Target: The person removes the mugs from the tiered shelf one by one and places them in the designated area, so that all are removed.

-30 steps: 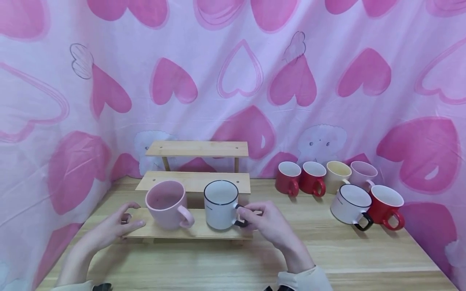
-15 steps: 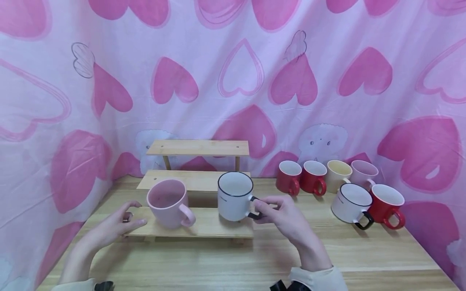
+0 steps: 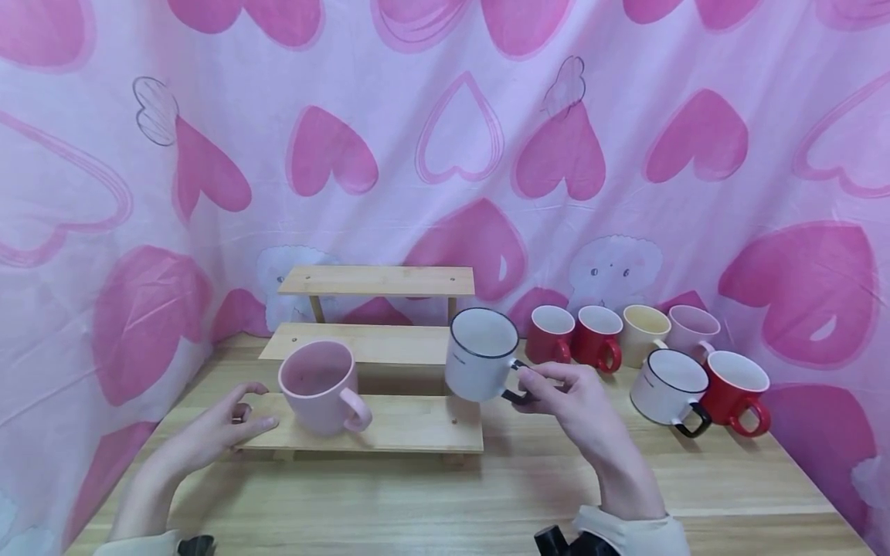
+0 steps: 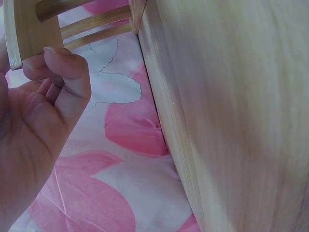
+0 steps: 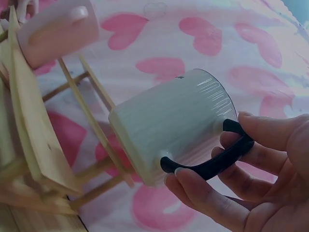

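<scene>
My right hand (image 3: pixel 573 398) pinches the black handle of a white mug (image 3: pixel 480 359) with a dark rim. In the right wrist view the mug (image 5: pixel 174 125) hangs apart from the rack, thumb and fingers round its handle. A three-step wooden rack (image 3: pixel 417 432) stands left of it. At the left end of its lowest board my left hand (image 3: pixel 219 428) grips the edge; in the left wrist view curled fingers (image 4: pixel 67 67) hold the board's corner. On that lowest board a pink mug (image 3: pixel 318 390) stands upright, its handle turned to the right.
At the right of the wooden table (image 3: pixel 389 510) stand two red mugs (image 3: pixel 549 336), a cream mug (image 3: pixel 643 340) and a pink mug (image 3: pixel 691 332). In front are another white mug (image 3: pixel 669 390) and a larger red mug (image 3: pixel 733 394). Heart-patterned cloth (image 3: pixel 375 85) hangs behind.
My right hand has lifted the white mug off the lowest board and carried it up and to the right. My left hand and the pink mug on the rack have stayed put.
</scene>
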The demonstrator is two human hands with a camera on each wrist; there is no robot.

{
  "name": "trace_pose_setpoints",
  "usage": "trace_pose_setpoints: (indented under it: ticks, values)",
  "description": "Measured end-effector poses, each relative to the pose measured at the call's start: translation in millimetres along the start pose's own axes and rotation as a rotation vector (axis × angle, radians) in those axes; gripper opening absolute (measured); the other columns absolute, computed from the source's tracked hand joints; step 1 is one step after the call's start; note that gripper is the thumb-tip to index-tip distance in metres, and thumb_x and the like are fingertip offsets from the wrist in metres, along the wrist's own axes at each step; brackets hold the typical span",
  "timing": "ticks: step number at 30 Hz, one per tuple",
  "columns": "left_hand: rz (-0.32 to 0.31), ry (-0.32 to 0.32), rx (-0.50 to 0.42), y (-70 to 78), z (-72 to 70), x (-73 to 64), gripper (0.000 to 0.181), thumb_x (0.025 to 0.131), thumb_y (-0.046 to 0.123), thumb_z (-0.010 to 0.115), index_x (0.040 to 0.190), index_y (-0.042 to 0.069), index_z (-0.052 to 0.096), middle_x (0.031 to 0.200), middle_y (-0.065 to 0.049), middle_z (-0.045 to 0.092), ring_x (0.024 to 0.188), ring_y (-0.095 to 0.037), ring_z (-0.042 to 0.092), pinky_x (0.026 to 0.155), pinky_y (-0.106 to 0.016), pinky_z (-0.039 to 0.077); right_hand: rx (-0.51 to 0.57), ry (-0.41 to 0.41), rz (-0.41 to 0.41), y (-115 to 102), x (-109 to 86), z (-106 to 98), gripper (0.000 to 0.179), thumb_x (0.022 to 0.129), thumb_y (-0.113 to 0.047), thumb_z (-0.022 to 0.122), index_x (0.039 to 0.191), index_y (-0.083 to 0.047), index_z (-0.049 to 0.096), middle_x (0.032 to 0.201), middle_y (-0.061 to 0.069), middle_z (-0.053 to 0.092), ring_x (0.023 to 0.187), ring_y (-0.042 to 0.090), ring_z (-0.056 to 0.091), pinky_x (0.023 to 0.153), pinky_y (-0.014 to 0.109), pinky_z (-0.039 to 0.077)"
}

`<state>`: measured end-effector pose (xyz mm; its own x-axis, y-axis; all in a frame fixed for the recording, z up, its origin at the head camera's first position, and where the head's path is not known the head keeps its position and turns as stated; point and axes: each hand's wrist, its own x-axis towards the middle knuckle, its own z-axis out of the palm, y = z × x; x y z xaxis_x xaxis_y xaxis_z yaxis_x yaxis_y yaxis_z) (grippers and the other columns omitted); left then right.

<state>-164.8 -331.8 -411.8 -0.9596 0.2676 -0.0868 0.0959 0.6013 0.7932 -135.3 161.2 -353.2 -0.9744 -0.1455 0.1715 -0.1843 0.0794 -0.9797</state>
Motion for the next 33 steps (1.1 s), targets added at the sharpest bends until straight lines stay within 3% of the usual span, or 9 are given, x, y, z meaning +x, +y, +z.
trace_pose_setpoints:
  ticks: [6, 12, 19, 27, 33]
  values:
    - [-0.003, -0.011, -0.031, 2.3, 1.3, -1.8, 0.06, 0.096, 0.027, 0.065, 0.138, 0.002, 0.03, 0.075, -0.006, 0.047, 0.059, -0.014, 0.046, 0.052, -0.031, 0.044, -0.035, 0.074, 0.004, 0, -5.4, -23, 0.031, 0.095, -0.013, 0.065, 0.114, 0.011, 0.066, 0.105, 0.018, 0.065, 0.089, 0.033, 0.069, 0.079, 0.037, 0.056]
    - [-0.026, -0.011, -0.009, 3.0, 1.6, -3.9, 0.062, 0.096, 0.028, 0.063, 0.14, 0.002, 0.028, 0.08, -0.008, 0.05, 0.065, -0.02, 0.053, 0.059, -0.034, 0.049, -0.042, 0.131, 0.007, 4, -10.3, -46, 0.038, 0.096, -0.015, 0.065, 0.118, 0.015, 0.061, 0.104, 0.01, 0.068, 0.092, 0.027, 0.07, 0.079, 0.034, 0.055]
    - [-0.032, -0.008, 0.001, 0.1, 3.0, -3.6, 0.062, 0.096, 0.029, 0.063, 0.141, 0.003, 0.029, 0.082, -0.009, 0.051, 0.069, -0.023, 0.057, 0.062, -0.036, 0.051, -0.152, 0.213, 0.124, 9, -19.7, -74, 0.05, 0.096, -0.034, 0.064, 0.125, 0.006, 0.061, 0.119, 0.016, 0.054, 0.093, 0.02, 0.07, 0.081, 0.023, 0.053]
    - [-0.043, -0.024, 0.001, 1.4, 2.1, -1.4, 0.062, 0.096, 0.031, 0.063, 0.141, 0.005, 0.028, 0.083, -0.009, 0.051, 0.069, -0.022, 0.055, 0.062, -0.036, 0.05, 0.042, 0.328, 0.088, 28, -36.7, -107, 0.031, 0.093, -0.017, 0.069, 0.115, 0.004, 0.069, 0.102, 0.002, 0.061, 0.087, 0.014, 0.069, 0.073, 0.029, 0.056]
    - [-0.028, -0.012, 0.026, 3.9, -1.4, -0.4, 0.06, 0.097, 0.03, 0.063, 0.14, 0.005, 0.029, 0.082, -0.009, 0.051, 0.068, -0.021, 0.055, 0.061, -0.035, 0.05, 0.092, 0.385, 0.14, 47, -41.5, -122, 0.029, 0.092, -0.018, 0.07, 0.116, -0.002, 0.071, 0.1, -0.005, 0.063, 0.085, 0.011, 0.069, 0.074, 0.026, 0.055]
